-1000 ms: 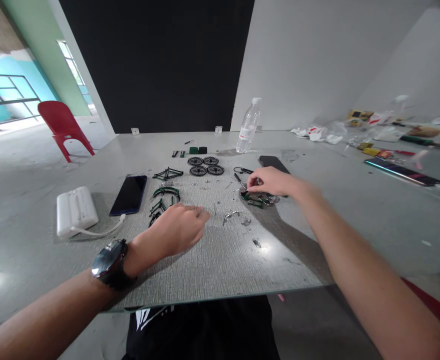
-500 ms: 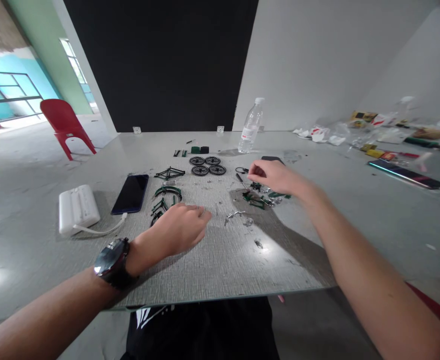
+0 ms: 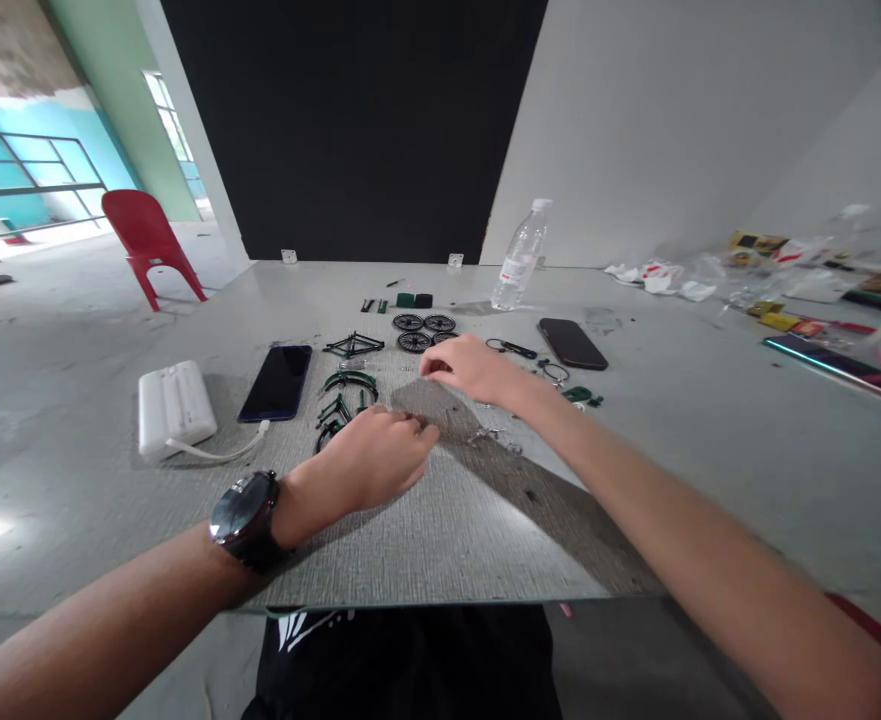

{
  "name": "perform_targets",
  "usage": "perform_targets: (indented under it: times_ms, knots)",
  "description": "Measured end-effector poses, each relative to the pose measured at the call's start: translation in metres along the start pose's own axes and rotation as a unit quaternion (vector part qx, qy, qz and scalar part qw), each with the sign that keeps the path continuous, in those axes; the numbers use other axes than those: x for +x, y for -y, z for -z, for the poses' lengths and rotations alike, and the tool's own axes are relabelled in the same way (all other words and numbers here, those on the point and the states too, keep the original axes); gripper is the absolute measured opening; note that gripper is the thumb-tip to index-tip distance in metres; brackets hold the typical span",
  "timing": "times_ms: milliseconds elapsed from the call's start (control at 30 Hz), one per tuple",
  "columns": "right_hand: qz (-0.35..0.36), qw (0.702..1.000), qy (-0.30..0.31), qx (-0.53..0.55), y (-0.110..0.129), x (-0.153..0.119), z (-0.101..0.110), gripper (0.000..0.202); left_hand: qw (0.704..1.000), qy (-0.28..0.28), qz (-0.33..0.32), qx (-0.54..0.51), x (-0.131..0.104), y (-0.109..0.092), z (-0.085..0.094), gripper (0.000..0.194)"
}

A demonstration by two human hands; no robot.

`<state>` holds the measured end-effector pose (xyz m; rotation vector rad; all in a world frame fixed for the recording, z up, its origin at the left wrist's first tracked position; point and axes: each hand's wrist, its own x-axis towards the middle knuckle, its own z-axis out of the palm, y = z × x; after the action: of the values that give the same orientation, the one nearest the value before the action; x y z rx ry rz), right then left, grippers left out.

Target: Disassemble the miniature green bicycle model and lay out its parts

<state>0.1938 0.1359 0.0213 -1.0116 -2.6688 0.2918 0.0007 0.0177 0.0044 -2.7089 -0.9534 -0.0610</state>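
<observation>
My left hand (image 3: 376, 455) rests on the table with its fingers curled; whatever they hold is hidden. Just in front of it and to its left lie green curved strips like small mudguards (image 3: 350, 380) and a green-and-black part (image 3: 333, 410). Over the table's middle, my right hand (image 3: 474, 368) is pinched, fingertips pointing left; anything between them is too small to make out. It partly covers the group of small black spoked wheels (image 3: 414, 342). Between my forearms lies a silvery, handlebar-like piece (image 3: 489, 435). A thin dark frame (image 3: 354, 344) sits left of the wheels.
A white power bank (image 3: 176, 410) with a cable and a dark blue phone (image 3: 275, 383) are on the left. Toward the right are a black phone (image 3: 573, 343), green parts (image 3: 579, 394) and a long dark phone (image 3: 841, 368). A plastic bottle (image 3: 521, 258) stands behind.
My right hand has moved left from the loose parts on the right to beside the wheels, uncovering the black phone. My left hand stays almost in place; the view has shifted slightly.
</observation>
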Motion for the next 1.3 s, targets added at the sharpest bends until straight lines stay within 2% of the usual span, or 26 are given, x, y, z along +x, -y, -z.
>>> perform_targets:
  times_ms: [133, 333, 600, 800, 1000, 1300]
  knots:
    - [-0.015, 0.998, -0.032, -0.061, 0.002, 0.002, -0.019, 0.021, 1.0, 0.009, -0.001, 0.0, 0.0, 0.0, -0.001, 0.015]
    - [-0.028, 0.989, -0.048, -0.134, 0.0, 0.004, -0.027, 0.024, 1.0, 0.014, 0.004, -0.005, 0.0, 0.0, 0.0, 0.015]
    - [-0.033, 0.985, -0.054, -0.163, -0.002, 0.005, -0.024, 0.027, 1.0, 0.015, 0.003, -0.001, 0.0, 0.0, 0.0, 0.015]
    - [0.021, 0.981, -0.081, -0.174, -0.004, -0.006, -0.018, 0.037, 1.0, 0.012, -0.001, 0.0, -0.001, 0.0, 0.001, 0.014]
    - [0.015, 0.975, -0.082, -0.205, -0.006, -0.01, -0.023, 0.03, 1.0, 0.004, 0.0, 0.001, -0.001, 0.0, 0.0, 0.015]
    - [0.013, 0.976, -0.07, -0.204, -0.005, -0.008, -0.025, 0.034, 1.0, 0.017, 0.001, 0.0, 0.0, 0.0, 0.001, 0.016]
